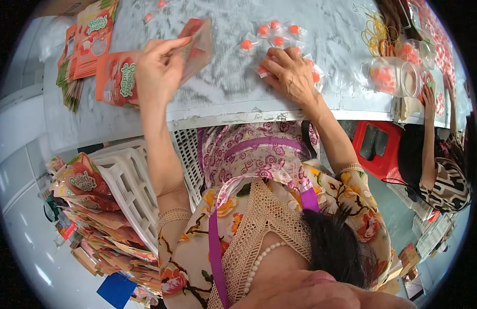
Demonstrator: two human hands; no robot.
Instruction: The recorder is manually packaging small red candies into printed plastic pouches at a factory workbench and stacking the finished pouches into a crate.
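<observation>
My left hand [159, 72] pinches the edge of a red pouch with a clear side [201, 50], raised above the table and tilted. Individually wrapped red candies [278, 41] lie in a loose group on the table. Over them, my right hand [291, 75] bends its fingers down around some of the candies; its fingertips partly hide what they grip. Beside my left wrist lies a flat red printed pouch [112, 77], partly covered by that hand.
Stacked printed pouches [92, 38] lie at the far left. Clear jars of red candies [387, 76] and yellow rubber bands [378, 33] sit to the right, near another person's hand [429, 98]. Below the table are a red stool [376, 147] and a white crate piled with pouches [128, 193].
</observation>
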